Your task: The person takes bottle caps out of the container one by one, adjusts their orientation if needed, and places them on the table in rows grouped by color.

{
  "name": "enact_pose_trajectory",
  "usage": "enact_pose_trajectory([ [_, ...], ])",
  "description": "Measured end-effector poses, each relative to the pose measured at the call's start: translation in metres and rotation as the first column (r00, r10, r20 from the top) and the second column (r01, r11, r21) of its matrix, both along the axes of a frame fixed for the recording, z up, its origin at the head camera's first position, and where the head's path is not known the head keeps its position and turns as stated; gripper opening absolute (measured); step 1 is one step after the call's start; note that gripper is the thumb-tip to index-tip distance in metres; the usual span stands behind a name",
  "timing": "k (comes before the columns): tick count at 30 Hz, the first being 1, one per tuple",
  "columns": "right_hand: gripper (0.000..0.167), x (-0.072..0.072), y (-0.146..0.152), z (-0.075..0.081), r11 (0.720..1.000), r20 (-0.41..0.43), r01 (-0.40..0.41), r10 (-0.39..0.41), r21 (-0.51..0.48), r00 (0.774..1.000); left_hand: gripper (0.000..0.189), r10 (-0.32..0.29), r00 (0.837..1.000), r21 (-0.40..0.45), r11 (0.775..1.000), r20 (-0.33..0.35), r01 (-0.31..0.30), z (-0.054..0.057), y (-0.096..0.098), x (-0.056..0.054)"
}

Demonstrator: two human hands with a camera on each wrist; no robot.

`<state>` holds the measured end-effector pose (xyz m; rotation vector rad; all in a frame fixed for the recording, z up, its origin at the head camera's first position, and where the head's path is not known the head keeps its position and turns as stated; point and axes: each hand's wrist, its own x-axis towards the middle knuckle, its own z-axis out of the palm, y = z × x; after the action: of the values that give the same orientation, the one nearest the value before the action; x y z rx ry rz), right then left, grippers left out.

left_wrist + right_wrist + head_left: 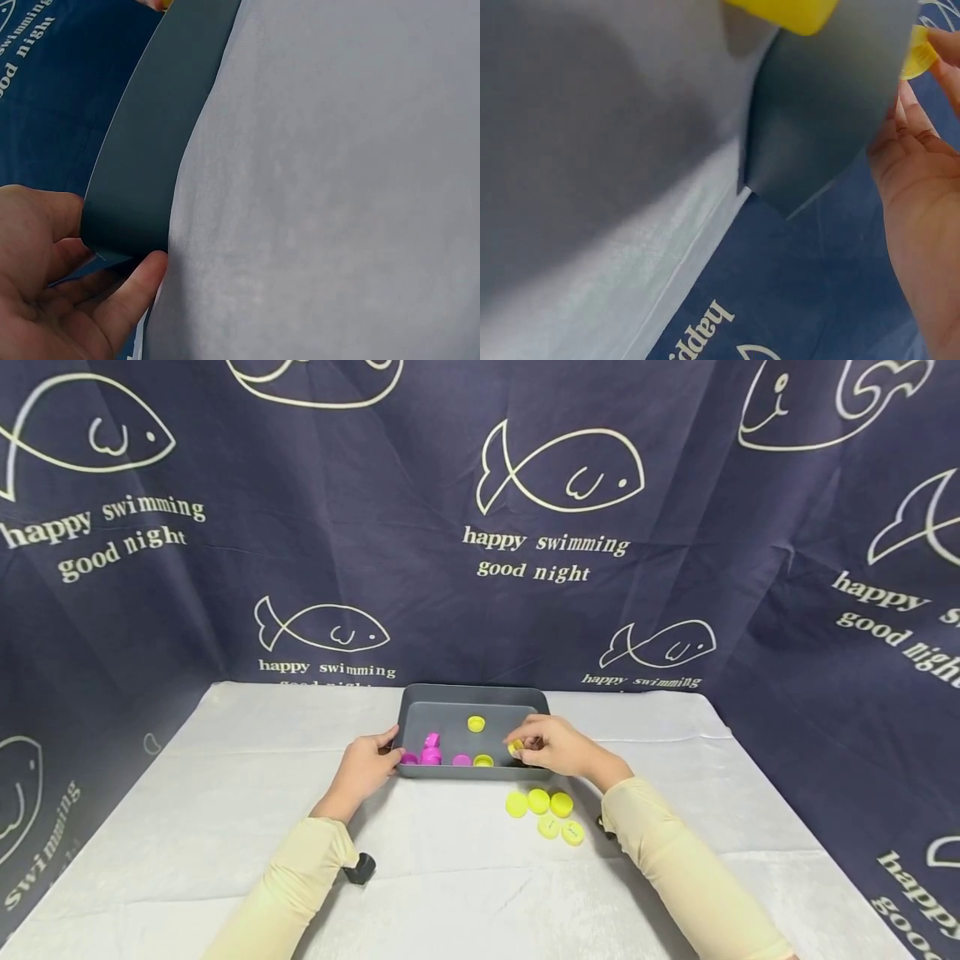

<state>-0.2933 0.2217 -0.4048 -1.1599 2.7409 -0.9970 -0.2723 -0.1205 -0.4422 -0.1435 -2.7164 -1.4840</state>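
head view (480, 660) shows a shallow dark grey tray (472, 772) of rectangular shape, with smooth matte walls and rounded corners. it stands on a table covered by a whitish cloth (450, 885), which has a soft shine and some fine creases. the left hand (369, 770) is clamped on the left end of the tray; in the left wrist view, the thumb and fingers are bent around its corner. the right hand (562, 747) has its fingertips together on a yellow cap (917, 56), and holds it over the right part of the tray. this cap is round and small, and in the right wrist view it looks a little see-through (maybe only from the light).

inside the tray, one yellow cap lies near the middle, with its hollow side up, and another is beside the front wall. at the left there is a small heap of bright pink caps (431, 756), the top one tilted, and one flat pink disc (461, 761) lies apart from it. on the cloth, in front of the tray, are five flat yellow discs (538, 801) close together; two of them carry dark handwriting.

behind hangs a dark blue curtain (390, 535) with soft folds, printed with white fish outlines and words. both sleeves (675, 860) are pale cream fabric.
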Motion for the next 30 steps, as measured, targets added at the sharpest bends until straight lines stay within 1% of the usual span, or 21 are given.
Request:
enact_pose_trajectory([
  [4,0.025,0.01,0.004,0.003,0.995,0.012,0.032,-0.031,-0.096,0.999,0.05,-0.002,1.0,0.001,1.0,-0.002,0.002,0.001,0.0,0.001],
  [5,0.025,0.016,0.002,0.007,0.993,0.015,0.047,-0.046,-0.11,0.999,0.05,-0.002,1.0,0.002,1.0,-0.001,0.002,0.001,0.0,0.001],
  [7,0.025,0.022,0.004,0.009,0.988,0.018,0.07,-0.068,-0.138,0.998,0.05,-0.002,1.0,0.003,1.0,0.001,0.002,0.001,0.0,0.002],
  [11,0.02,0.035,0.005,0.012,0.975,0.076,0.124,-0.111,-0.182,0.991,0.05,-0.001,1.0,0.012,1.0,0.005,0.001,0.002,0.0,0.002],
  [12,0.019,0.035,0.007,0.009,0.972,0.091,0.134,-0.119,-0.193,0.989,0.051,-0.001,1.0,0.015,1.0,0.006,0.001,0.002,0.0,0.002],
  [14,0.018,0.042,0.006,0.01,0.967,0.116,0.156,-0.134,-0.201,0.984,0.05,0.0,1.0,0.021,1.0,0.01,0.0,0.002,0.0,0.002],
  [17,0.018,0.05,0.004,0.01,0.969,0.111,0.167,-0.148,-0.182,0.983,0.05,0.004,1.0,0.025,1.0,0.02,-0.004,0.002,-0.001,0.001],
  [23,0.019,0.063,0.003,0.009,0.983,0.04,0.133,-0.128,-0.127,0.991,0.05,0.006,1.0,0.021,1.0,0.025,-0.006,0.003,-0.001,0.001],
  [30,0.02,0.076,0.003,0.002,0.994,0.059,0.079,-0.075,-0.074,0.995,0.05,0.003,1.0,0.026,1.0,0.022,-0.003,0.001,-0.001,0.0],
])
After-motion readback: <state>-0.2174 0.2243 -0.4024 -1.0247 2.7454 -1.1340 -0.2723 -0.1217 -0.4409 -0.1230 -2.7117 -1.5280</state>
